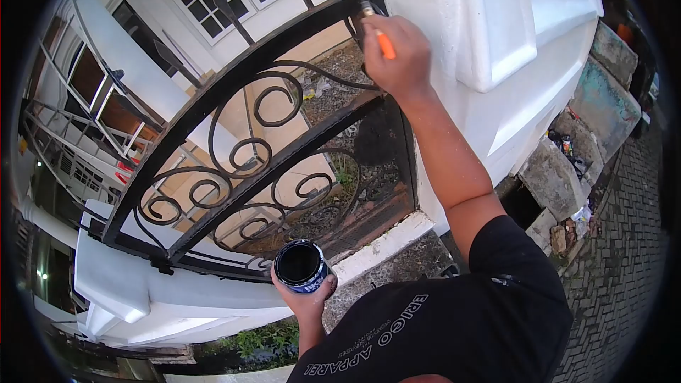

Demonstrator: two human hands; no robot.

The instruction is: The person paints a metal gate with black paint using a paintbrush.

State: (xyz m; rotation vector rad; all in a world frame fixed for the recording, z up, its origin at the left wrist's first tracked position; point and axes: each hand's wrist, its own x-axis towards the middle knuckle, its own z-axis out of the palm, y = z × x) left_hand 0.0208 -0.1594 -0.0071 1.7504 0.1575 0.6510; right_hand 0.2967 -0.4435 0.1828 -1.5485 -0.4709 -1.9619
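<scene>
My right hand [403, 53] grips a paintbrush [385, 44] by its orange handle. The bristle end touches or nearly touches the top corner of the black metal gate [273, 35], beside the white pillar. Low in front of my body, my left hand [305, 301] is wrapped round a paint can [301, 267] with a blue label. Black paint shows inside the can, which is held with its open top towards me. Curled scrollwork and a slanting crossbar fill the gate frame, and brownish patches show along its top edge and lower panel.
A white pillar [489, 21] and wall stand close on the right. Concrete slabs [550, 177] and litter lie beyond, along a paved road [617, 241]. Spear-shaped spikes [230, 18] rise from the gate's upper rail. Green plants [266, 340] grow below the low white wall.
</scene>
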